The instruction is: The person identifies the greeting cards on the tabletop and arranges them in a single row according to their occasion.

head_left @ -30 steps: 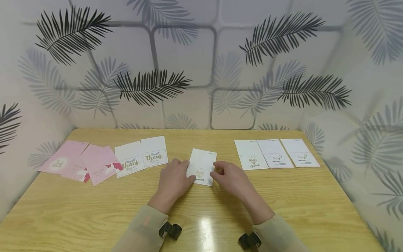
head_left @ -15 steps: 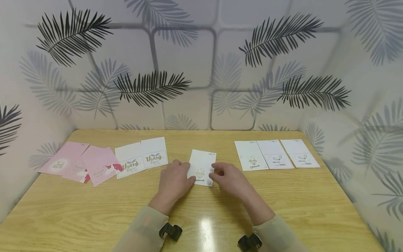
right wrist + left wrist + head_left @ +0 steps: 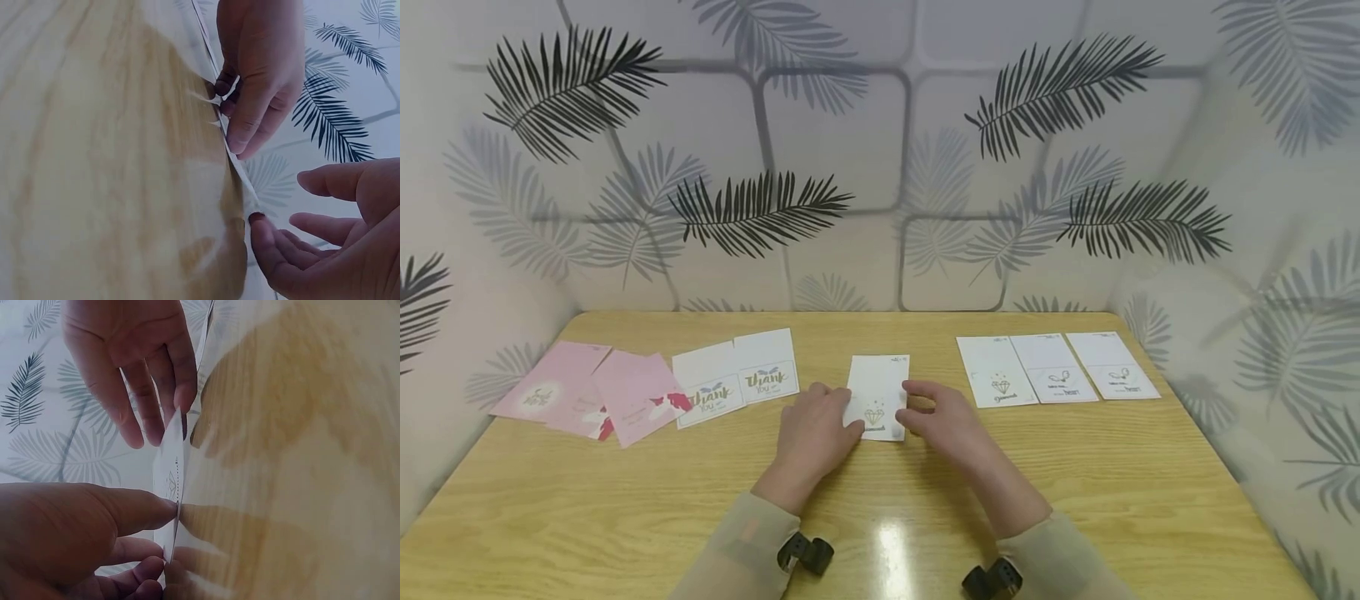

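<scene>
In the head view, a white card (image 3: 880, 390) with a gold diamond print lies on the table, its long sides pointing away from me. My left hand (image 3: 817, 432) holds its left side, thumb over the lower left corner and fingers along the edge. The left wrist view has that thumb (image 3: 153, 512) against the card (image 3: 169, 472). At the right edge is my right hand (image 3: 946, 423), fingers loosely bent. The right wrist view shows one fingertip of the right hand (image 3: 337, 231) right at the card's edge and the other fingers spread apart.
Several pink cards (image 3: 643, 392) overlap at the left, beside two white "Thank You" cards (image 3: 769, 367). A row at the right has another diamond card (image 3: 996, 367) and two white cards with a heart design (image 3: 1112, 367). Leaf-patterned wall (image 3: 880, 258) backs the wooden table (image 3: 880, 500).
The diamond card has turned slightly counterclockwise, its top edge swinging left until nearly level. My right hand has shifted slightly left along with it. My left hand keeps its hold.
</scene>
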`<state>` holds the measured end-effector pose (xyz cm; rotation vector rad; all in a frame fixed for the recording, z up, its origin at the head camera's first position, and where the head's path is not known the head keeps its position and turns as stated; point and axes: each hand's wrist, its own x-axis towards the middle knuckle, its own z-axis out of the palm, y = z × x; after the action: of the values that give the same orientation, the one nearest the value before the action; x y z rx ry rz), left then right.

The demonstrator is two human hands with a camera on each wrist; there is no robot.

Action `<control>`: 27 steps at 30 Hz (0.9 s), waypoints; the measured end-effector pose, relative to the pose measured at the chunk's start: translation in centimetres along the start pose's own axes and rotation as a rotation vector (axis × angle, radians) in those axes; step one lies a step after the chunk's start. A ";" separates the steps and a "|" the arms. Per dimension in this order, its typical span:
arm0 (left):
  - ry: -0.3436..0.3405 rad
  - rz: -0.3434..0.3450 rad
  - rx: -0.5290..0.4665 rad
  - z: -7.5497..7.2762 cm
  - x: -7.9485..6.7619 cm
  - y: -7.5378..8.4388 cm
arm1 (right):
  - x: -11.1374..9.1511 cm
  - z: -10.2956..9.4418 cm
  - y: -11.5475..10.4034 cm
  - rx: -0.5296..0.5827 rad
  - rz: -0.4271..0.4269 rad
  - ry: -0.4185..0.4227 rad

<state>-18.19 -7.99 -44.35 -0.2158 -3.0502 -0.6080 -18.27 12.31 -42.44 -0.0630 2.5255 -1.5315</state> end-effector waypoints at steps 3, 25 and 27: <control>0.003 -0.009 -0.006 0.0 0.0 0.0 | 0.2 0.4 0.2 0.019 0.014 0.013; 0.046 -0.023 -0.194 -0.3 0.7 -0.2 | 0.5 -1.3 -0.2 0.058 -0.005 0.095; 0.055 -0.011 -0.212 -0.4 0.8 0.0 | 0.5 -1.7 -0.3 0.074 -0.005 0.093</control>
<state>-19.01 -8.05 -44.00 -0.1820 -2.9335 -0.9226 -19.11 13.55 -41.47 0.0122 2.5379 -1.6651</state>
